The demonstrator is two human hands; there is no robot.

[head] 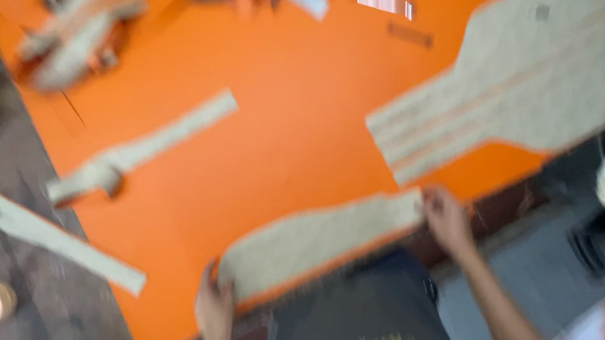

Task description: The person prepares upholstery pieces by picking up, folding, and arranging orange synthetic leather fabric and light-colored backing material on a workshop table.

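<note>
Holding a long beige pattern piece [320, 241] by its two ends, the person keeps it flat along the near edge of the orange sheet [293, 122] that covers the table, and the head view, badly blurred by motion, shows why the grip sits where it does: the left hand [214, 307] pinches the wider, rounded end and the right hand [446, 219] pinches the narrow end, fingers closed on the material at both, so the limp strip stays stretched instead of sagging. Taking the orange sheet as the landmark, the held piece lies on its near border, partly overhanging toward the person's dark apron. A much larger beige panel [512, 90] with faint stripes lies on the sheet's far right part and runs off its edge. A slim beige strip [143, 151] lies left of the sheet's middle, and another long strip [58, 241] crosses the sheet's left edge onto the dark surface. Blurred scraps [75, 37] sit at the sheet's far left corner. Between the held piece and the slim strip the sheet's middle shows plain orange, giving room to slide the piece forward; the near edge is close, so little margin remains toward the body
</note>
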